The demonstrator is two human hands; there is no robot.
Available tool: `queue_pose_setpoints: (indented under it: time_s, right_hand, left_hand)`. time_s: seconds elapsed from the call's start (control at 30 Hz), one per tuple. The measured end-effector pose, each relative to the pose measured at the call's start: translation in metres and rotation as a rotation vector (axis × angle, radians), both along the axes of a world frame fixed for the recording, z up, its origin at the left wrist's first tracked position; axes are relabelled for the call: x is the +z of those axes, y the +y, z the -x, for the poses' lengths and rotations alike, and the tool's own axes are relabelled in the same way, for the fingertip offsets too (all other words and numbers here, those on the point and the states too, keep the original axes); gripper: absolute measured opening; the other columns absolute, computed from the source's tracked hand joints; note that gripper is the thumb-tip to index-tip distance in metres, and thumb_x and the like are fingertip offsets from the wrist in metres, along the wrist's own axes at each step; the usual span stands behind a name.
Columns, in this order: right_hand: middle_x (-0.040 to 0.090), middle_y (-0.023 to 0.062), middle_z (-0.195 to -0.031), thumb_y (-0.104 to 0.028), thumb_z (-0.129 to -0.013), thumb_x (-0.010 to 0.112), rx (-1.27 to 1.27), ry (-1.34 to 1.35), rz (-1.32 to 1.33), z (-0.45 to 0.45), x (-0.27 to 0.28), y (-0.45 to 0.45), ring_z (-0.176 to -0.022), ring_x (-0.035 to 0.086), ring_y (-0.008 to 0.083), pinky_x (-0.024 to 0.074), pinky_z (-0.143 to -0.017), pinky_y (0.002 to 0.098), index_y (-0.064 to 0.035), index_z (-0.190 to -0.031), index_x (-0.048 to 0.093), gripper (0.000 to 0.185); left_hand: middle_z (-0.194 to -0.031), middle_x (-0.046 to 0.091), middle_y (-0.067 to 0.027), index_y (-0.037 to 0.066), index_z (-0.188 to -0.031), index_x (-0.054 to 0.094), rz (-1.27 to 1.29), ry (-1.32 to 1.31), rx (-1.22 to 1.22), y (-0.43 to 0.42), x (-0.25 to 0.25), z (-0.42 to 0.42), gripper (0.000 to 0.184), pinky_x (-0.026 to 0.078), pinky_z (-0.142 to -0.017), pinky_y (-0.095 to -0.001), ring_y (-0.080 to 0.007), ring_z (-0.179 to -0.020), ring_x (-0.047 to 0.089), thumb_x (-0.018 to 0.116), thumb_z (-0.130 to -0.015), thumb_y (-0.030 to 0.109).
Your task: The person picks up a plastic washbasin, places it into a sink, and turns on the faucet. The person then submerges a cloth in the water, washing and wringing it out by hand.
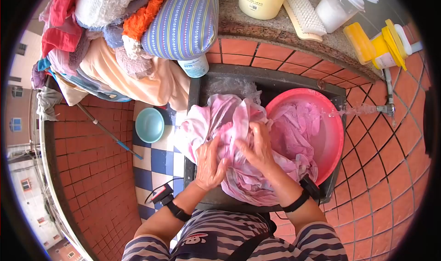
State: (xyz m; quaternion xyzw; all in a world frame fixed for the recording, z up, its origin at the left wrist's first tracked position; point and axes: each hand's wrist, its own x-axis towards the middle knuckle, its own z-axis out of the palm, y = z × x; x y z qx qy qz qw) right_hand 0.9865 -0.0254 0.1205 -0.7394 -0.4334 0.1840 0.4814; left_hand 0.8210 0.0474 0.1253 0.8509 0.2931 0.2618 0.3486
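Observation:
A wet pink-and-white patterned cloth (248, 183) lies bunched in the dark stone sink (195, 100), and part of it runs into a pink basin (341, 132). My left hand (211, 164) rests on the bunched cloth, fingers stretched out and thumb apart. Just to the right, my right hand (259, 148) touches the same cloth, its thumb spread away from the fingers. Folds hide some fingertips. Inside the basin, the cloth sits in cloudy water.
Water streams from a wall tap (388, 109) into the basin. On the ledge stand a yellowish bottle (262, 1), a scrub brush (305, 15) and a clear tub (337, 11). Piled laundry (133, 72) lies at upper left. A teal bowl (150, 125) sits left of the sink.

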Motion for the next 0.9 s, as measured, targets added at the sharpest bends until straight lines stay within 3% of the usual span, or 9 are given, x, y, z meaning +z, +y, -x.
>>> queue_pose_setpoints:
  time_s: [0.17, 0.3, 0.4, 0.5, 0.57, 0.63, 0.73, 0.8, 0.9]
  right_hand:
    - [0.053, 0.0179, -0.101, -0.047, -0.079, 0.063, -0.065, -0.329, -0.128, 0.024, -0.039, 0.001, -0.099, 0.052, 0.0364, 0.033, -0.095, 0.0504, -0.0031, -0.102, 0.059, 0.049]
    - [0.061, 0.0236, -0.095, -0.044, -0.083, 0.062, -0.352, 0.036, 0.385, -0.077, -0.054, 0.125, -0.094, 0.054, 0.0422, 0.0424, -0.082, 0.0475, -0.001, -0.099, 0.06, 0.046]
    - [0.061, 0.0244, -0.095, -0.046, -0.084, 0.061, -0.015, -0.01, 0.188, -0.075, -0.09, 0.091, -0.09, 0.056, 0.0416, 0.0453, -0.079, 0.045, 0.0008, -0.097, 0.059, 0.049]
    - [0.057, 0.0161, -0.104, -0.033, -0.081, 0.067, -0.041, -0.047, 0.044, -0.009, -0.005, 0.006, -0.097, 0.054, 0.0336, 0.0413, -0.087, 0.0447, -0.0018, -0.112, 0.056, 0.046]
    - [0.051, 0.0232, -0.116, -0.04, -0.078, 0.066, -0.074, -0.25, -0.021, 0.042, 0.011, -0.042, -0.107, 0.049, 0.0369, 0.0321, -0.097, 0.0519, -0.0011, -0.116, 0.057, 0.055]
    - [0.053, 0.0166, -0.117, -0.044, -0.074, 0.069, -0.113, -0.439, -0.032, 0.06, -0.01, -0.043, -0.106, 0.051, 0.0337, 0.0345, -0.09, 0.0478, -0.008, -0.107, 0.063, 0.049]
    - [0.062, 0.0121, -0.101, -0.039, -0.082, 0.061, -0.263, -0.136, -0.096, -0.021, -0.073, 0.047, -0.096, 0.056, 0.0323, 0.0379, -0.081, 0.0482, -0.01, -0.102, 0.066, 0.036]
    - [0.065, 0.021, -0.088, -0.044, -0.086, 0.053, -0.34, 0.184, 0.161, -0.072, -0.083, 0.088, -0.085, 0.059, 0.0421, 0.0453, -0.072, 0.0457, -0.006, -0.095, 0.065, 0.041]
    - [0.067, 0.0193, -0.093, -0.052, -0.085, 0.049, -0.415, 0.198, 0.383, -0.073, -0.063, 0.093, -0.092, 0.062, 0.0403, 0.0474, -0.077, 0.0469, -0.0122, -0.096, 0.068, 0.046]
  left_hand:
    - [-0.082, 0.055, -0.013, 0.004, -0.1, 0.063, -0.216, 0.081, -0.074, 0.012, -0.043, -0.004, 0.033, 0.033, -0.068, -0.042, -0.0298, -0.074, 0.051, 0.048, -0.079, 0.025]
    - [-0.084, 0.063, -0.0285, 0.001, -0.087, 0.068, 0.209, 0.38, 0.337, 0.114, -0.039, -0.143, 0.042, 0.049, -0.075, -0.0501, -0.0479, -0.084, 0.061, 0.044, -0.087, 0.035]
    - [-0.11, 0.059, -0.0282, 0.005, -0.098, 0.067, 0.126, 0.386, 0.261, 0.076, -0.026, -0.112, 0.039, 0.042, -0.09, -0.0482, -0.0436, -0.105, 0.056, 0.047, -0.087, 0.037]
    - [-0.13, 0.047, -0.0231, 0.006, -0.098, 0.063, -0.059, 0.131, 0.048, 0.012, -0.012, -0.032, 0.034, 0.029, -0.1, -0.0486, -0.0404, -0.118, 0.046, 0.051, -0.087, 0.035]
    - [-0.122, 0.053, -0.0201, 0.005, -0.096, 0.062, -0.131, 0.044, 0.038, -0.027, -0.014, 0.01, 0.032, 0.03, -0.095, -0.0483, -0.0375, -0.109, 0.05, 0.05, -0.086, 0.033]
    - [-0.118, 0.056, -0.0189, 0.006, -0.094, 0.061, -0.236, -0.011, -0.024, -0.024, -0.045, 0.023, 0.03, 0.032, -0.088, -0.0461, -0.0336, -0.1, 0.052, 0.05, -0.083, 0.031]
    - [-0.09, 0.061, -0.0126, 0.006, -0.09, 0.063, -0.253, 0.282, 0.153, 0.036, -0.057, -0.068, 0.028, 0.035, -0.072, -0.0485, -0.0328, -0.084, 0.055, 0.051, -0.082, 0.031]
    - [-0.088, 0.067, -0.0183, 0.003, -0.084, 0.063, -0.097, 0.501, 0.314, 0.07, -0.033, -0.139, 0.051, 0.037, -0.089, -0.0518, -0.0388, -0.092, 0.061, 0.046, -0.089, 0.052]
    - [-0.123, 0.056, -0.0272, 0.004, -0.138, 0.038, 0.031, 0.521, 0.186, 0.085, -0.023, -0.143, 0.106, 0.033, -0.097, -0.0532, -0.0399, -0.114, 0.053, 0.056, -0.067, 0.08]
